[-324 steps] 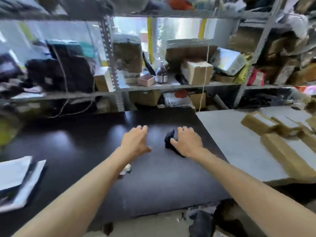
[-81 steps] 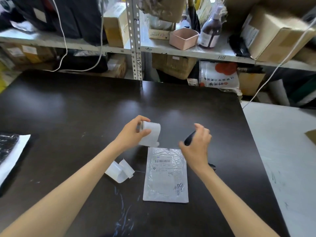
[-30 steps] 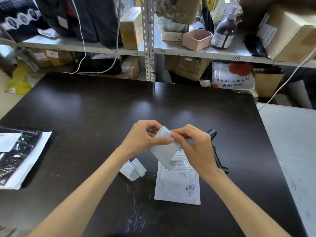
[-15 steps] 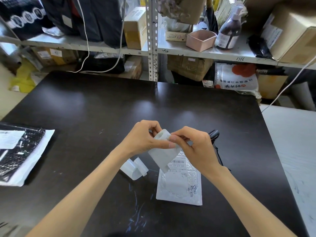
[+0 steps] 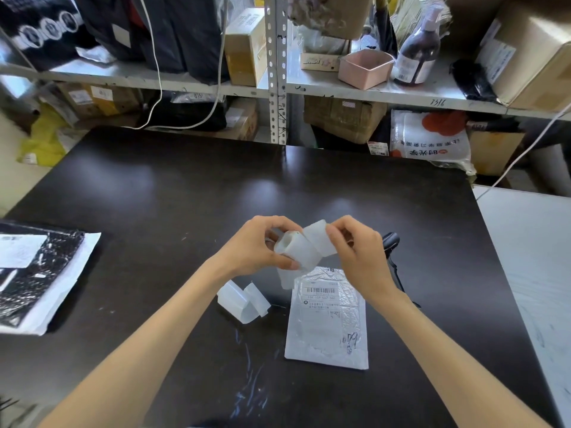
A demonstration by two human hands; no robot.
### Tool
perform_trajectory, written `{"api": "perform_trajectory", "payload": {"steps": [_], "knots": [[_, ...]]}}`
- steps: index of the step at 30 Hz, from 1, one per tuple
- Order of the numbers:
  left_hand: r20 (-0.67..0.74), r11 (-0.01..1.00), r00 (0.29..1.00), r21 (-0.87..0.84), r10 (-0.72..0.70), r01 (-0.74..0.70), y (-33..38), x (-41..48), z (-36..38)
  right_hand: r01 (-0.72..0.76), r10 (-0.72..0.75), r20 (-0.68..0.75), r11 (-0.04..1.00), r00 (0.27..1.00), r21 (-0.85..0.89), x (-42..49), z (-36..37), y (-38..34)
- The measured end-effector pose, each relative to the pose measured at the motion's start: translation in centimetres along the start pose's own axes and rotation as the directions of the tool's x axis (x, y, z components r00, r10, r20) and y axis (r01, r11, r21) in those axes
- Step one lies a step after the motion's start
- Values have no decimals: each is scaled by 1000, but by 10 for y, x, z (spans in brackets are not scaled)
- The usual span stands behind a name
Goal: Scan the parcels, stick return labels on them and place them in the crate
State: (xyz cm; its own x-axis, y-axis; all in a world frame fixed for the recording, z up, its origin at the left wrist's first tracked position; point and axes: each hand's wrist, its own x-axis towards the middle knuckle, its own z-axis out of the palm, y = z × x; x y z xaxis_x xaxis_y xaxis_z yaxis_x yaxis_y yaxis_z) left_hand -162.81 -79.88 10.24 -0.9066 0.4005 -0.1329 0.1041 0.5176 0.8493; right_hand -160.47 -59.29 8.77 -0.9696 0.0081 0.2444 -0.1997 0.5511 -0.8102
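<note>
Both hands are up over the middle of the black table (image 5: pixel 154 196), working together on one thing. The left hand (image 5: pixel 256 248) has its fingers and thumb wrapped round the label roll (image 5: pixel 292 250), core end turned toward the camera. That looks like a bracing grip, so the roll can't spin away. The right hand (image 5: pixel 360 257) pinches the loose label (image 5: pixel 319 237) at the roll's upper edge between thumb and fingertips, and I read that as peeling a return label off its backing. The roll is held in the air just above the top of the white bubble-mailer parcel (image 5: pixel 327 329), so the label has a short trip down once it's free. The parcel lies flat, barcode sticker (image 5: pixel 319 291) face up and near its top edge, with bare space below for sticking. The black handheld scanner (image 5: pixel 391 242) is parked on the table behind the right wrist, out of the way but close by. Two curled strips of spent backing (image 5: pixel 242 299) sit just left of the parcel. More mailers (image 5: pixel 40 273) are stacked at the table's left edge. There's no crate in view, so placing this parcel comes later, after the sticking.
</note>
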Motion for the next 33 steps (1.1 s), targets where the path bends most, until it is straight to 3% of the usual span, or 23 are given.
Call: {"api": "perform_trajectory", "payload": {"steps": [2, 4, 7, 12, 16, 19, 20, 22, 24, 26, 28, 30, 33], "knots": [[-9, 991, 1000, 136, 1, 0, -12, 8, -3, -220, 231, -75, 967, 970, 127, 7, -1, 14], [-36, 945, 999, 326, -16, 27, -25, 21, -3, -321, 341, -134, 935, 931, 150, 9, -2, 26], [-74, 845, 995, 525, -72, 100, -41, 45, 1, -320, 317, -107, 947, 942, -12, 4, -1, 33], [-57, 801, 975, 561, -213, 208, -57, 71, 13, -276, 258, -123, 948, 958, -160, 3, 0, 35], [-2, 767, 976, 618, -216, 171, -43, 70, 18, -208, 188, -103, 947, 977, -245, 5, 5, 33], [-231, 835, 972, 528, -37, 157, -19, 56, 33, -164, 136, -110, 936, 985, -312, 10, 11, 32], [-273, 863, 957, 456, -94, 215, -9, 52, 37, -157, 127, -110, 933, 986, -324, 12, 13, 30], [-219, 906, 898, 104, -381, 410, 5, 51, 44, -131, 102, -99, 928, 990, -350, 14, 16, 27], [-48, 774, 807, -323, -588, 545, 15, 50, 48, -55, 33, -64, 920, 997, -389, 12, 17, 24], [31, 661, 776, -502, -630, 557, 18, 48, 48, 97, -104, 6, 895, 995, -435, 6, 17, 22], [34, 639, 779, -551, -625, 537, 18, 49, 50, 276, -282, 61, 833, 957, -479, -4, 17, 20], [11, 691, 795, -489, -606, 533, 17, 48, 52, 396, -405, 93, 775, 909, -492, -13, 15, 25], [-54, 814, 870, -386, -490, 435, 15, 42, 53, 318, -316, 72, 865, 946, -389, -24, 9, 36]]}}
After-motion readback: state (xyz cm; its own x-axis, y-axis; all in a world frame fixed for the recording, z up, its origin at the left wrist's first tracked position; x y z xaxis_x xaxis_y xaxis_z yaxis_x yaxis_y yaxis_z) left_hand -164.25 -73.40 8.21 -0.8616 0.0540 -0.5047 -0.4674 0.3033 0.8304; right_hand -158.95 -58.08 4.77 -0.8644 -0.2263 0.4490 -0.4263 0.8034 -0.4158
